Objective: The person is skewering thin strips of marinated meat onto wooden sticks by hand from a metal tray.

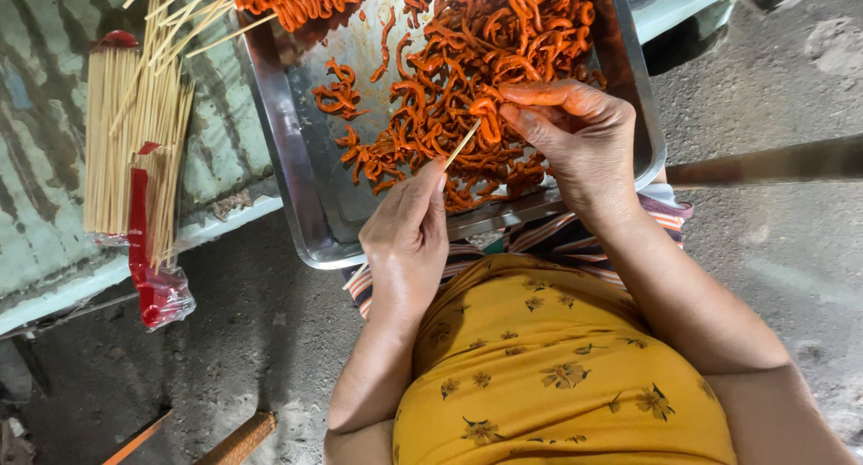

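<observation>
Skewer (460, 146) is being gripped by the left hand (406, 236); the right hand (575, 132) is pinching an orange strip (488, 114) onto it, many strips waiting in the tray (297, 173).

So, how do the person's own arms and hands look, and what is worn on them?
Both arms are bare, with no sleeve visible on them. The left hand wears no glove, ring or watch. The right hand is also ungloved, and its fingertips are smeared with orange-red marinade. The top is mustard yellow with small flowers.
</observation>
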